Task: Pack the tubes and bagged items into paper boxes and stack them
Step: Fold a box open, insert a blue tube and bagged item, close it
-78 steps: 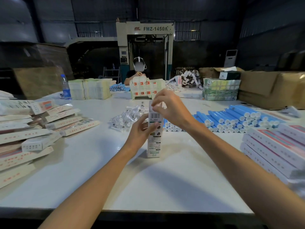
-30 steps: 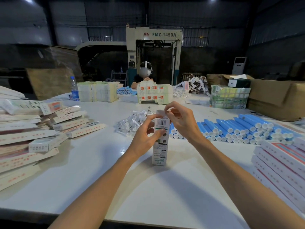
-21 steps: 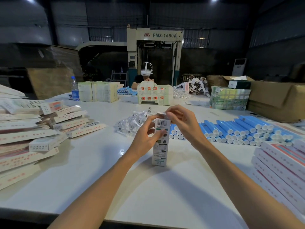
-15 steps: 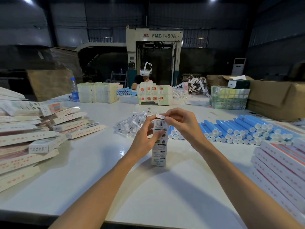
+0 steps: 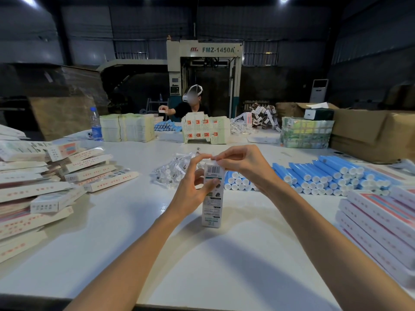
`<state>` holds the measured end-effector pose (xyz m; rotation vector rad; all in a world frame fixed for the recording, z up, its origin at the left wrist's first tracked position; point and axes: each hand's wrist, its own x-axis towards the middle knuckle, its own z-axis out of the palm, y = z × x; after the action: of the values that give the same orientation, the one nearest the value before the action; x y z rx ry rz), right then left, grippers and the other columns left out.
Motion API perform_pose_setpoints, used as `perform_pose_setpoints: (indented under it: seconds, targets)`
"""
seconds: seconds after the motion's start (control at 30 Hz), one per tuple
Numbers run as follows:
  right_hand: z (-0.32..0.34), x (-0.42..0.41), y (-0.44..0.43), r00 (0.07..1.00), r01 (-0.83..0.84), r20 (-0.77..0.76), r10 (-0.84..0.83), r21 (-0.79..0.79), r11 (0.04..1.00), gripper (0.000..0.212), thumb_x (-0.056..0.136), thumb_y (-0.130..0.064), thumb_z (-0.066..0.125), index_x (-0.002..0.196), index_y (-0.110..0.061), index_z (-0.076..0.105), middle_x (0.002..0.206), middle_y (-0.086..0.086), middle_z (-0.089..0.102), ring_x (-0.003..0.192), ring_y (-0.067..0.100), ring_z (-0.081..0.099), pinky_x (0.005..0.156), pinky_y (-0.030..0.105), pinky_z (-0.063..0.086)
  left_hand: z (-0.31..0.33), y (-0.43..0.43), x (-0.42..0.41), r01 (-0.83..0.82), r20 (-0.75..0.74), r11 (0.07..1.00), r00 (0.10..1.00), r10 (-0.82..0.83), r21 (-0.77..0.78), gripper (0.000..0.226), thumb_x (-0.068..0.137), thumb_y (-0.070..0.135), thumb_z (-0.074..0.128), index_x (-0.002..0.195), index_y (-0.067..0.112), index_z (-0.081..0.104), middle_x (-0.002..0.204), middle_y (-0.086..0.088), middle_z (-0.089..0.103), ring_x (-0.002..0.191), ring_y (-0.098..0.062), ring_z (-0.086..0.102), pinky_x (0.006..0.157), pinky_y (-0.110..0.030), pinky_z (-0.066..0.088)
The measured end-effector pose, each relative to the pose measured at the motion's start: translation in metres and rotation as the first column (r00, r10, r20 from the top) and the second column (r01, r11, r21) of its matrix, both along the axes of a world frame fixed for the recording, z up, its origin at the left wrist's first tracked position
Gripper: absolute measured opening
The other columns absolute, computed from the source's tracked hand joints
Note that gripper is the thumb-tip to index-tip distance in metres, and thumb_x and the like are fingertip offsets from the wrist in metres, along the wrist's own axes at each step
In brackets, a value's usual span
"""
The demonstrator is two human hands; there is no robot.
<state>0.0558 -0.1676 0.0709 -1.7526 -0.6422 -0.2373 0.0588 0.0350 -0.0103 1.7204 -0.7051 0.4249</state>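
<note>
A tall white paper box (image 5: 212, 207) with a barcode stands upright on the white table (image 5: 125, 239) in front of me. My left hand (image 5: 192, 187) grips its upper part, thumb on the front face. My right hand (image 5: 243, 162) pinches the top flap at the box's upper end. Blue tubes with white caps (image 5: 325, 176) lie in a heap to the right. A pile of small clear bagged items (image 5: 173, 170) lies just behind my left hand.
Flat and filled paper boxes (image 5: 40, 187) are piled at the left; closed boxes (image 5: 379, 223) are stacked at the right edge. Across the table a person sits behind box stacks (image 5: 205, 131), beside a water bottle (image 5: 96, 124) and cardboard cartons (image 5: 370, 133).
The box has stayed upright in the same spot. My right hand's fingers have come down onto the top flap, pressing it lower over the box's opening. The person opposite has lifted an arm.
</note>
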Motion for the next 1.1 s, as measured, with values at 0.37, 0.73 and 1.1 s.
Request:
perform_pose_setpoints:
  seconds: [0.37,0.73,1.1]
  targets:
    - [-0.017,-0.009,0.0,1.0,-0.026,0.006,0.025,0.062,0.998,0.022,0.094,-0.006,0.075,0.113,-0.013,0.081,0.112,-0.001,0.08,0.109,0.017,0.075,0.094,0.032,0.061,0.0,-0.002,-0.002,-0.031,0.007,0.999,0.999,0.031,-0.04,0.05,0.096,0.041,0.075,0.139,0.041,0.049,0.108,0.002,0.08,0.105,-0.018,0.076,0.089,-0.03,0.061]
    - [-0.023,-0.014,0.01,0.991,0.104,0.076,-0.11,0.077,0.992,0.02,0.09,-0.001,0.077,0.106,-0.011,0.082,0.11,-0.007,0.08,0.104,0.005,0.074,0.084,0.018,0.058,0.0,-0.002,-0.005,-0.04,0.014,0.998,0.999,0.041,-0.043,0.044,0.098,0.037,0.074,0.136,0.036,0.051,0.107,0.0,0.08,0.104,-0.021,0.077,0.094,-0.045,0.061]
    - [-0.024,-0.017,0.005,0.997,0.068,0.023,-0.071,0.11,0.992,0.024,0.093,0.0,0.074,0.117,-0.004,0.077,0.114,0.0,0.08,0.108,0.014,0.075,0.092,0.028,0.06,0.0,-0.01,-0.006,-0.048,-0.005,0.998,0.999,0.048,-0.048,0.044,0.104,0.02,0.069,0.141,0.035,0.049,0.108,0.001,0.079,0.101,-0.019,0.077,0.088,-0.04,0.064]
